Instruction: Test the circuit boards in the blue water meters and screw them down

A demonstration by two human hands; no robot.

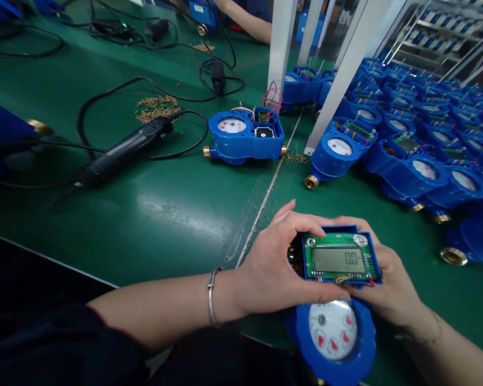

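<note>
You hold a blue-framed circuit board [338, 256] in both hands, just above a water meter [332, 335]; from this angle you can't quite tell whether the two touch. Your left hand [269, 268] grips the board's left side, and your right hand [386, 289] holds its right edge, fingers closed around it. Beyond them, on the green table [145, 225], lie an opened meter [241, 136], a corded screwdriver [124, 153], and scattered brass screws [158, 109]. Many more meters [422, 155] crowd the right.
</note>
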